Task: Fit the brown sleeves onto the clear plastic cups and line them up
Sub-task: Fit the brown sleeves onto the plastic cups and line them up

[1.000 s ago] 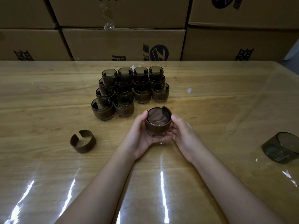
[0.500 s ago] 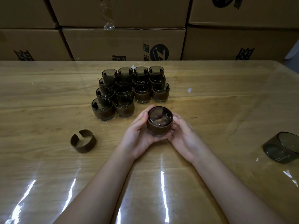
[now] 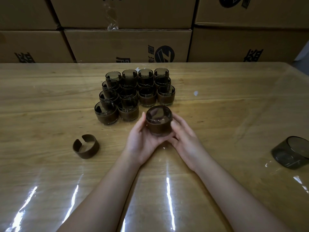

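A clear cup wearing a brown sleeve is held just above the table between both hands. My left hand cups its left side and underside, and my right hand curls round its right side. Right behind it stand several sleeved cups in tight rows. One loose brown sleeve, split at the back, lies on the table to the left. A bare clear cup lies tipped on its side at the far right.
The wooden table is covered with a glossy clear sheet. Stacked cardboard boxes form a wall along its far edge. A small white scrap lies right of the cup rows.
Both hands have carried the sleeved cup away from me toward the rows. The sleeve, whose end stuck up at the rim before, now sits flush round the cup.
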A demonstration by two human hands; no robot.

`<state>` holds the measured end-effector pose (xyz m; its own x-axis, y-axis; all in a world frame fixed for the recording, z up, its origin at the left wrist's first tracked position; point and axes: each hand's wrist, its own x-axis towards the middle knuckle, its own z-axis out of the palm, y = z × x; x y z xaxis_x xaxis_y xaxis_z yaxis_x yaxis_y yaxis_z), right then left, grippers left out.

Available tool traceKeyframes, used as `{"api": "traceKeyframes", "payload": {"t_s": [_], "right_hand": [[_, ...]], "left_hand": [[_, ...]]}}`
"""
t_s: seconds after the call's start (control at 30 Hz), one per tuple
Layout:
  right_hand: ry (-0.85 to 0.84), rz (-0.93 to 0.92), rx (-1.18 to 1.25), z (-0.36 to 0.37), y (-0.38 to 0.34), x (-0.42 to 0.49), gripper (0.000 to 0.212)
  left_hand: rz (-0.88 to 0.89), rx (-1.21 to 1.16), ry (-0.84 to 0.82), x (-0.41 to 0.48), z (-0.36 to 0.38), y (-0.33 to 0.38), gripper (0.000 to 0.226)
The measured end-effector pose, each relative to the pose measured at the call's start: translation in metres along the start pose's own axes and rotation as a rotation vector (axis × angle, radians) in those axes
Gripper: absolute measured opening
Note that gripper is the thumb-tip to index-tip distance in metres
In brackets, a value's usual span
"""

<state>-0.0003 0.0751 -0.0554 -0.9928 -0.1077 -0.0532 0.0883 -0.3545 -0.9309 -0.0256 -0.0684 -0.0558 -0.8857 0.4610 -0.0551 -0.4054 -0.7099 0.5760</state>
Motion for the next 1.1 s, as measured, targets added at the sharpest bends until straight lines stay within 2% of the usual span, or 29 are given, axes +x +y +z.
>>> {"api": "traceKeyframes", "payload": {"t_s": [0.03,0.13,0.23,0.37,0.57,0.73,0.8,0.87,1.0,1.1], "right_hand": [[0.001,-0.025,-0.102,0.004,0.002,-0.001,0.06],[-0.013,-0.144,-0.313,0.012,0.01,-0.003,0.054],[-0.032,-0.197,-0.262,0.01,0.009,-0.004,0.054],[0.028,-0.25,-0.189,0.004,0.006,-0.003,0.054],[0.183,-0.164,0.078,-0.008,-0.003,0.004,0.059],[0.166,-0.138,0.001,-0.009,-0.006,0.001,0.034],[0.157,-0.155,-0.028,-0.009,-0.006,0.001,0.033],[0.133,-0.144,-0.067,-0.008,-0.006,0.001,0.041],[-0.027,-0.097,-0.117,-0.013,-0.005,0.001,0.058],[-0.029,-0.112,-0.08,-0.014,-0.003,0.002,0.067]], "left_hand": [[0.035,0.027,0.015,0.0,0.0,0.0,0.058],[0.144,0.264,0.057,0.002,0.002,-0.003,0.043],[0.219,0.431,0.074,0.003,0.003,-0.01,0.038],[0.238,0.438,0.042,0.003,0.002,-0.01,0.035],[0.185,0.633,0.057,0.002,-0.003,-0.009,0.08],[0.2,0.873,0.049,0.001,0.001,-0.015,0.081],[0.22,0.859,0.044,0.0,0.003,-0.016,0.079],[0.236,0.805,0.045,-0.001,0.004,-0.017,0.08],[0.277,0.808,0.086,-0.002,0.006,-0.016,0.078],[0.243,0.742,0.046,-0.003,0.005,-0.012,0.079]]}}
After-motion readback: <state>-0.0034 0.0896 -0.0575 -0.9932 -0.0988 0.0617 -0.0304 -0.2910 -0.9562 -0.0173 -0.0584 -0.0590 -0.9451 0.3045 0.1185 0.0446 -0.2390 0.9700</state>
